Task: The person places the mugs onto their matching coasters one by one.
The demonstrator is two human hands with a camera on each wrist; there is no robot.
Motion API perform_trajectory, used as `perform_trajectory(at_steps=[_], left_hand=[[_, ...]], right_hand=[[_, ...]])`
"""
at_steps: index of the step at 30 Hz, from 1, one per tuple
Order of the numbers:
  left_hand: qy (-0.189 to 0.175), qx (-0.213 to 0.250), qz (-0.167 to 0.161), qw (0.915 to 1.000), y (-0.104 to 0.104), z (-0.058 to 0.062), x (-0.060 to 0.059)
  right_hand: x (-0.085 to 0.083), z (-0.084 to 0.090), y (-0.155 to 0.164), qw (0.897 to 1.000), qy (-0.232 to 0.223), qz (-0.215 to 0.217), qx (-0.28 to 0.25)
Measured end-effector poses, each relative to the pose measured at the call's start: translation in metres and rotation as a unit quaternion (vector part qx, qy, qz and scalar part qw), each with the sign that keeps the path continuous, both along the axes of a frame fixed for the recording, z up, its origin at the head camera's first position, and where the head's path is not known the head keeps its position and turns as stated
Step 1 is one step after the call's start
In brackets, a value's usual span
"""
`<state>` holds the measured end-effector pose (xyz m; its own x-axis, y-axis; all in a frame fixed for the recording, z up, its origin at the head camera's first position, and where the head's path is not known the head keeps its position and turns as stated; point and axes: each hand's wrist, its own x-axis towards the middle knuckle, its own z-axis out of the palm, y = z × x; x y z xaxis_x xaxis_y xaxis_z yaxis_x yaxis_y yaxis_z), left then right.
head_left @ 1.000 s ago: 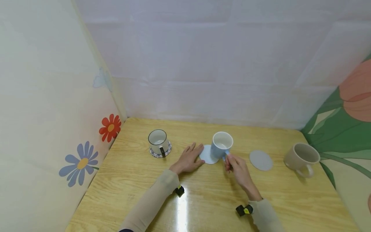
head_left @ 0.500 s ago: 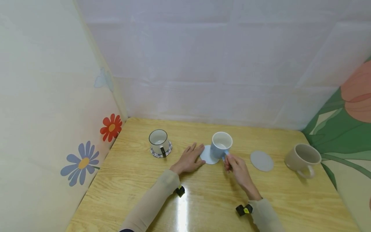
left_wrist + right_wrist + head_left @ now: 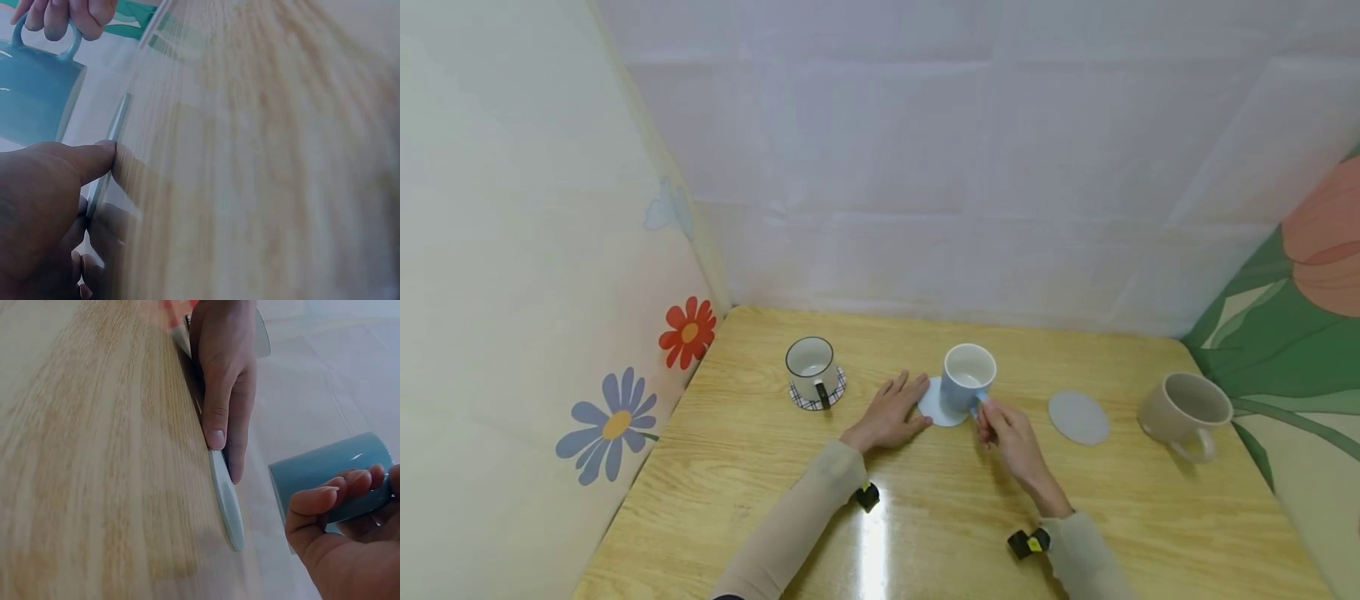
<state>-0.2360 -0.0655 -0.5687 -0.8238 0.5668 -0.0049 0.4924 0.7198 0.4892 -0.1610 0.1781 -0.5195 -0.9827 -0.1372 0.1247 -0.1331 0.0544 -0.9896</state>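
A light blue mug (image 3: pixel 966 385), white inside, hangs tilted slightly in the head view, its handle (image 3: pixel 67 49) gripped by my right hand (image 3: pixel 1013 442). The right wrist view shows a gap between the mug's base and the pale blue round coaster (image 3: pixel 226 503). My left hand (image 3: pixel 891 414) lies at the coaster's left side with its fingers extended. Its thumb (image 3: pixel 94 159) touches the coaster's edge in the left wrist view. The coaster lies flat on the wooden table, partly covered by the mug in the head view.
To the left, a white mug (image 3: pixel 808 367) with a black rim and handle stands on a checked coaster (image 3: pixel 805 403). At right are a grey round coaster (image 3: pixel 1078 417) and a beige mug (image 3: pixel 1183 408). White sheeting (image 3: pixel 880 167) backs the table (image 3: pixel 940 517).
The blue mug and my right hand have shifted slightly left, further over the coaster. My left hand stays beside the coaster.
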Motion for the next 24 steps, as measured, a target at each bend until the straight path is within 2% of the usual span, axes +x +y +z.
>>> perform_trajectory(at_steps=[10,15,24], left_hand=[[-0.001,0.001,-0.001,1.0,0.0,0.0007,0.0001],[-0.003,0.02,-0.003,0.9998,0.0,0.0031,0.0021],[0.001,0.019,-0.001,0.9998,0.0,-0.0031,-0.0008]], right_hand=[[-0.0033,-0.0029,-0.0031,1.0,-0.017,-0.006,0.007],[-0.0044,-0.0022,-0.0049,1.0,-0.025,-0.006,0.008],[-0.0066,-0.0032,-0.0082,1.0,-0.028,0.001,0.002]])
